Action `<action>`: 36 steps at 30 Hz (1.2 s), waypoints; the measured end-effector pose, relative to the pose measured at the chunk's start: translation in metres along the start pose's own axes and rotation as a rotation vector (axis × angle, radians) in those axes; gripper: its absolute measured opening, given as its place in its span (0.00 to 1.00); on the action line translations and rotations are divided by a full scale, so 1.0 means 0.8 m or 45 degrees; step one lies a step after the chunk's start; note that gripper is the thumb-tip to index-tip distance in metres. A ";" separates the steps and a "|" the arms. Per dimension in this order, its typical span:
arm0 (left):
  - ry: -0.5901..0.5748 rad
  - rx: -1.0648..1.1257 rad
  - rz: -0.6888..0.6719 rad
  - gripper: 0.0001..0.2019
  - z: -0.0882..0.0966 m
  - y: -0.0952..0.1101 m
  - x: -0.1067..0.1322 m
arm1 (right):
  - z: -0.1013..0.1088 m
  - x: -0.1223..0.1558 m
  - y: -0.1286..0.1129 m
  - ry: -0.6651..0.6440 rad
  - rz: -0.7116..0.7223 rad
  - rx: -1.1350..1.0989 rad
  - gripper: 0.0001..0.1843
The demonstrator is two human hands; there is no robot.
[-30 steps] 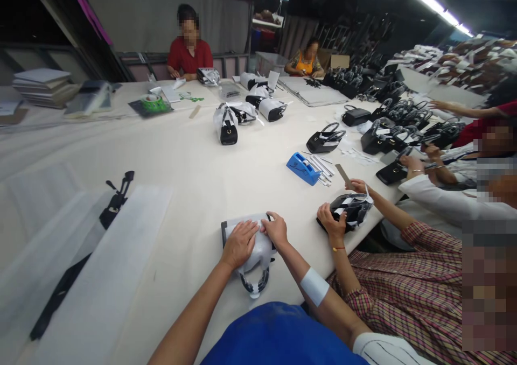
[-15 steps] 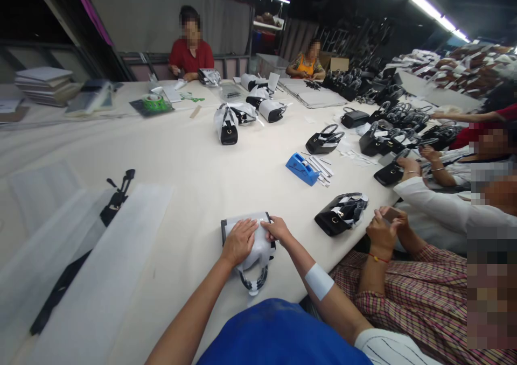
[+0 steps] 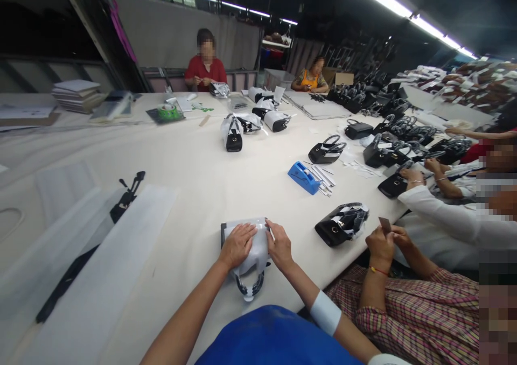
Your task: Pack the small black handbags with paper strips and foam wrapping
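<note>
A black handbag point(image 3: 255, 258) lies on its side in front of me, covered with white wrapping paper, its dark handle loop point(image 3: 251, 292) toward my body. My left hand point(image 3: 239, 244) rests flat on the wrapped face, fingers stretched out and holding nothing. My right hand point(image 3: 279, 245) grips the bag's right edge, its fingers bent at the far right corner; what lies under them is hidden. To the right, another black handbag point(image 3: 341, 225) with wrapped handles stands on the table, apart from my hands.
Beyond the bag are a blue tape dispenser point(image 3: 304, 177) and paper strips point(image 3: 324, 179). White sheets point(image 3: 133, 236) and a long black strap point(image 3: 68, 284) lie left. Farther off are partly wrapped bags point(image 3: 233, 133) and green tape point(image 3: 169, 112). At right, a co-worker's hands point(image 3: 383, 244) hold a brown card.
My right hand has slid from the top of the wrapped bag to its right edge. My left hand stays flat on it. The co-worker's brown card is now raised upright.
</note>
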State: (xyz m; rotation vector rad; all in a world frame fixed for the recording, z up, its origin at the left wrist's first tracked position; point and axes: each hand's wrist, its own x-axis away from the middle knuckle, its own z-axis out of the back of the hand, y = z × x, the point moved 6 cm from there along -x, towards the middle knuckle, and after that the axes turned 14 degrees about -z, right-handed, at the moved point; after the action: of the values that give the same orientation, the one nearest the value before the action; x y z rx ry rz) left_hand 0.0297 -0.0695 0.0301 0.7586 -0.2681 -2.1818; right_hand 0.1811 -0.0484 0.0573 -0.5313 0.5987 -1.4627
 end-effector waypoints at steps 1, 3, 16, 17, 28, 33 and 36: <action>0.001 -0.002 0.003 0.21 0.000 0.000 0.000 | -0.005 0.001 -0.005 -0.030 0.125 0.003 0.24; 0.011 -0.006 0.005 0.21 0.001 0.000 0.000 | -0.018 0.001 -0.008 -0.107 0.281 0.037 0.27; -0.011 -0.019 0.007 0.20 0.000 -0.002 -0.002 | -0.057 -0.036 0.022 -0.289 0.257 0.181 0.26; -0.015 -0.024 0.010 0.20 0.001 -0.002 -0.003 | -0.060 -0.042 0.024 -0.316 0.260 0.183 0.26; -0.071 -0.237 -0.121 0.26 -0.005 -0.001 0.002 | 0.135 -0.281 0.176 0.328 -0.564 0.106 0.25; -0.010 -0.299 -0.245 0.30 -0.012 -0.017 0.007 | 0.242 -0.363 0.262 0.339 -0.828 0.202 0.18; 0.009 -0.308 -0.317 0.31 -0.010 -0.018 0.005 | 0.244 -0.392 0.299 0.191 -0.869 0.193 0.13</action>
State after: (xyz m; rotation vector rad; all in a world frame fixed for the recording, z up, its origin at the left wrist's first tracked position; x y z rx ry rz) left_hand 0.0232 -0.0624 0.0160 0.6920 0.0992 -2.3890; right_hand 0.4847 0.2700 0.0608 -0.5347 0.4315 -2.1896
